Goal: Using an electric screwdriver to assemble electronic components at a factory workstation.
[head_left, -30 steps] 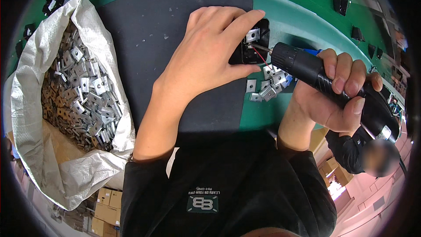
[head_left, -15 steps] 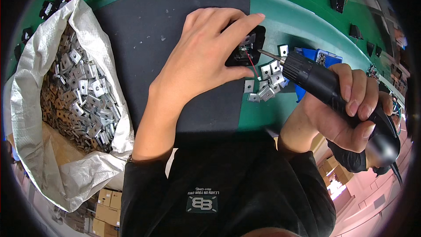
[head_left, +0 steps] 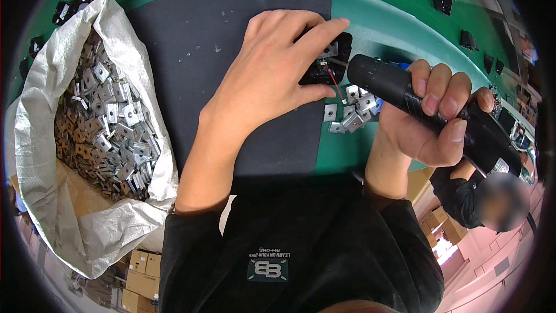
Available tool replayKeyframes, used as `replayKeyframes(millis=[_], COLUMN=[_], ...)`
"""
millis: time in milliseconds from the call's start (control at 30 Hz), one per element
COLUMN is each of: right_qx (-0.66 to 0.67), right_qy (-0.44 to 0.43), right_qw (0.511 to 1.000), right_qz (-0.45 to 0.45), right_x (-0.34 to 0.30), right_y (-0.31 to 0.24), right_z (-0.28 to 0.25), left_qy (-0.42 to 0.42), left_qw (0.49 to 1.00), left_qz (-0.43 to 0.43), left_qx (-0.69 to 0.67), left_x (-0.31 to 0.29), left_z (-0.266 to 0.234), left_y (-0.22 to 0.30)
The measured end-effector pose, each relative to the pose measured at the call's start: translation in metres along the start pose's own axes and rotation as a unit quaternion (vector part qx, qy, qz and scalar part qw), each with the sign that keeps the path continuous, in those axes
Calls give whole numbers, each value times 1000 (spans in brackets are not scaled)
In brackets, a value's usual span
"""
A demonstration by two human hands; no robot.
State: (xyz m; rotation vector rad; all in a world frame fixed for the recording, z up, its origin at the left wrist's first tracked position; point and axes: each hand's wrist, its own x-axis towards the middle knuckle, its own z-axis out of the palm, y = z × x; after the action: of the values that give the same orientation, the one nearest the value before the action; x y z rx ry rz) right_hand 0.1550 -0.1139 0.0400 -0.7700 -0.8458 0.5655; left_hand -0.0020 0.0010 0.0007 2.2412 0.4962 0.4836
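My left hand (head_left: 269,66) reaches across the dark mat and holds a small black plastic housing (head_left: 343,52), which its fingers partly cover. A metal plate (head_left: 330,50) sits inside the housing, and a thin red wire (head_left: 334,84) trails out of it to a small white plug. An electric screwdriver (head_left: 399,88), black and thick-bodied, is gripped in my right hand (head_left: 437,107). Its bit points left into the housing; the exact spot the tip meets is hard to make out. Just below lie several loose metal plates (head_left: 353,119) with holes.
To my left stands a white woven sack (head_left: 37,139) full of small metal plates (head_left: 121,116). The dark grey mat (head_left: 191,46) lies on a green bench (head_left: 399,20). Behind the screwdriver a blue bin (head_left: 403,65) is mostly hidden. Another person (head_left: 463,197) is at right.
My right hand has brought the screwdriver left and slightly up, so its bit now reaches the housing. The screwdriver covers more of the blue bin. My left hand stays nearly where it was.
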Motion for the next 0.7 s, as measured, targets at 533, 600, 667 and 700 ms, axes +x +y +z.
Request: replayKeyframes(millis=[533, 600, 667, 700], right_qx=[38, 21, -5, -4], right_qy=[27, 26, 30, 30], right_qw=[999, 999, 999, 999], right_qz=[18, 16, 17, 18], right_x=[3, 2, 1, 0], right_y=[-7, -4, -1, -1], right_z=[-4, -2, 1, 2], left_qy=[8, 9, 9, 10], left_qw=[1000, 1000, 1000, 1000], left_qz=[7, 8, 5, 4], left_qx=[7, 5, 3, 3], left_x=[-1, 0, 0, 1], left_z=[1, 2, 2, 2], left_y=[-2, -2, -1, -1])
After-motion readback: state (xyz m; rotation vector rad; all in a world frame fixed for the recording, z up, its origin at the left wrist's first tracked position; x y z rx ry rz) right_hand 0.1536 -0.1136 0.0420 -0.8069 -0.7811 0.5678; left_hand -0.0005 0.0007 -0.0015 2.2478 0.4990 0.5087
